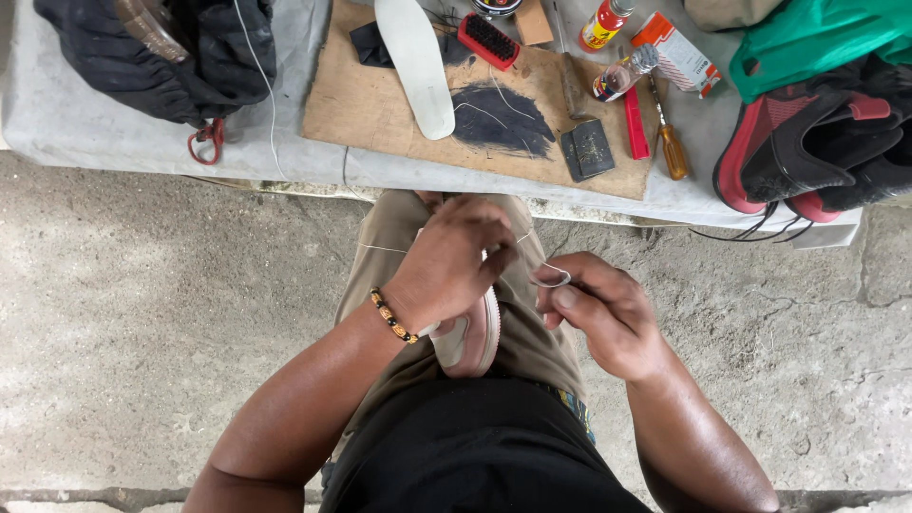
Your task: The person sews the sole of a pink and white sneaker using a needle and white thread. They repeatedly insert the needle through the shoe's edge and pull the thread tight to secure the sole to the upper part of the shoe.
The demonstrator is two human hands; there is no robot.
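With our left hand [451, 261] clamped over the pink shoe [470, 332] on our lap and right hand [598, 313] pinching the thread [551, 277] just beside, overpulling could snap it.

Floor [142, 332]: rough grey concrete, cracked and pitted, with a long crack at lower right. Even, soft daylight; faint shadows only. Desk [66, 123] runs along the top edge, covered in pale grey sheeting. 1 brown board [380, 114] lies flat on it, smeared with a dark patch. Dark cloth bundle [161, 57] at the desk's left end; green fabric [817, 38] at its right.
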